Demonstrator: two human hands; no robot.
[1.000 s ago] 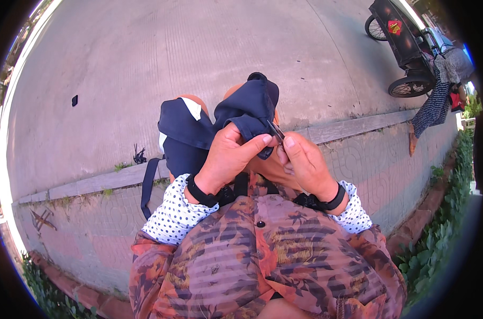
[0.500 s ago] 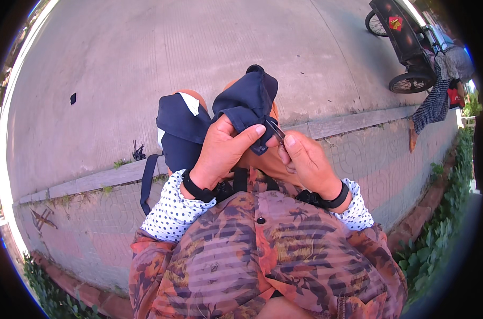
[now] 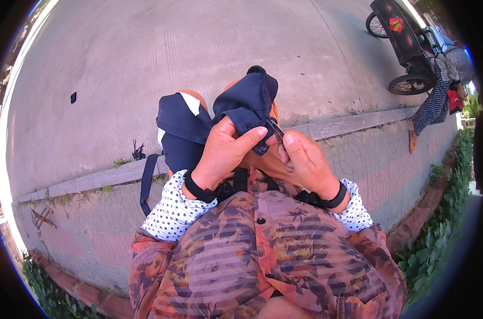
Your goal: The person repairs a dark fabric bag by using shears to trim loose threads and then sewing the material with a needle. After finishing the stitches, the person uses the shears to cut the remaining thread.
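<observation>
Seen from above, a left hand (image 3: 220,149) pinches dark blue cloth (image 3: 244,98) over the far edge of the lap (image 3: 262,162); the right hand (image 3: 310,162) holds a slim metal tool (image 3: 276,129) at the cloth. A small black object (image 3: 73,98) lies near the concrete's (image 3: 161,53) left edge; at the right, another person (image 3: 433,109) is beside a 2-wheeled-looking dark cart (image 3: 403,45).

Setting: outdoors, in daylight. Ground: grey concrete pavement (image 3: 119,58), finely grooved. A pale stone kerb (image 3: 353,123) separates the pavement from a strip of patterned paving (image 3: 369,165). A reddish border (image 3: 414,222) edges the paving; green plants (image 3: 438,234) grow alongside. A dark wheeled cart (image 3: 403,45) stands at upper right. A bright white band (image 3: 2,138) bounds the pavement at far left.
</observation>
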